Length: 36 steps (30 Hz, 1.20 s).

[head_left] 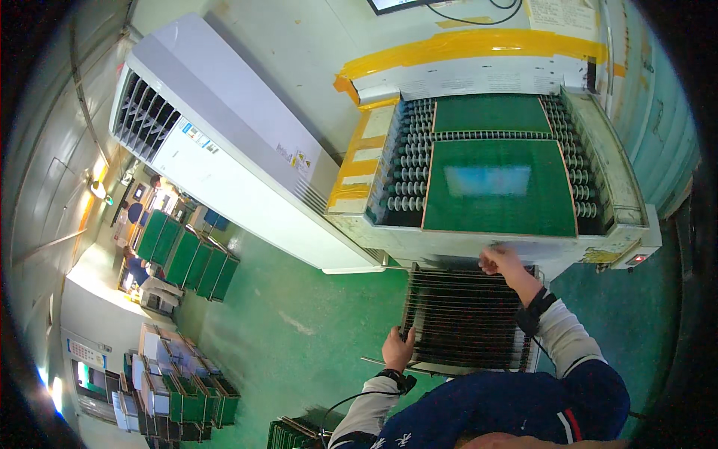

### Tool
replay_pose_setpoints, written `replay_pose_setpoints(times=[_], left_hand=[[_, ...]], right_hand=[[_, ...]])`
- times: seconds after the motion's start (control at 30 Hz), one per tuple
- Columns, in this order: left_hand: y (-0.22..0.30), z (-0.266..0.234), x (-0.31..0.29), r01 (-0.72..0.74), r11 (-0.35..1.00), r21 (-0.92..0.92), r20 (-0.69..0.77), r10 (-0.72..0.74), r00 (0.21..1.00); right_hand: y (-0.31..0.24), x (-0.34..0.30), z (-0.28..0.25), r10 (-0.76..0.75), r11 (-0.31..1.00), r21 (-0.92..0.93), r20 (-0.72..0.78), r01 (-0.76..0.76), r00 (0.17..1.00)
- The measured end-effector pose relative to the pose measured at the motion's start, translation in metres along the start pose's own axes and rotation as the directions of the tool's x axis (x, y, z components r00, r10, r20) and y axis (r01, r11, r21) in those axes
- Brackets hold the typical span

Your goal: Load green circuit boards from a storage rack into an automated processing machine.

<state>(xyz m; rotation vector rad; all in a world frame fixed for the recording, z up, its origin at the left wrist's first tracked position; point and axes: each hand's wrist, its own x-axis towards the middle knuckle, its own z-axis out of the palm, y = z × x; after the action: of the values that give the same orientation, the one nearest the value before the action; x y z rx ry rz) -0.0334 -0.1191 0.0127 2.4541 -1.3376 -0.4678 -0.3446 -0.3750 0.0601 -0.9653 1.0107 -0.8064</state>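
The green board [486,213] at upper right is best handled by its edges; beside the rack [464,318], the left grip [397,350] looks released; the right's [499,261] hold cannot be told.

Beyond the left hand [398,349] and to its left, the tall white unit [247,198] bears a blue-and-white label [198,138] near its grille and a yellow warning label [301,159] farther along, the print on both too small to read. Well beyond the right hand [499,262], a paper sheet [565,16] on the wall carries blurred lines of writing, while far to the left of the left hand a white wall board [86,352] shows small red marks. Nearer the body than either hand, the dark blue garment [486,404] has white lettering [404,440].
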Motion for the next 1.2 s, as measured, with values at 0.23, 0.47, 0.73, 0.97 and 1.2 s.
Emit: replay_pose_setpoints(times=[0.23,0.47,0.73,0.97,1.2], left_hand=[[0.008,-0.009,-0.001,0.028,0.999,-0.024,0.046,-0.027,0.999],[0.001,-0.004,-0.004,-0.033,0.999,-0.027,-0.079,0.031,0.996],[0.004,-0.006,-0.004,-0.012,1.0,-0.011,-0.029,0.012,1.0],[0.01,-0.011,-0.004,0.026,0.999,-0.032,0.026,-0.025,0.999],[0.011,-0.009,-0.006,-0.013,1.0,-0.005,-0.058,0.013,0.998]], right_hand=[[0.033,-0.012,-0.006,-0.206,0.548,-0.815,0.087,0.189,0.975],[0.031,-0.012,0.003,-0.363,0.417,-0.882,0.062,0.222,0.93],[0.054,-0.014,-0.012,-0.119,0.272,-0.961,0.016,0.048,0.993],[0.056,0.004,-0.021,-0.073,0.304,-0.95,0.043,0.064,0.996],[0.062,0.005,-0.016,-0.105,0.192,-0.972,0.12,0.138,0.987]])
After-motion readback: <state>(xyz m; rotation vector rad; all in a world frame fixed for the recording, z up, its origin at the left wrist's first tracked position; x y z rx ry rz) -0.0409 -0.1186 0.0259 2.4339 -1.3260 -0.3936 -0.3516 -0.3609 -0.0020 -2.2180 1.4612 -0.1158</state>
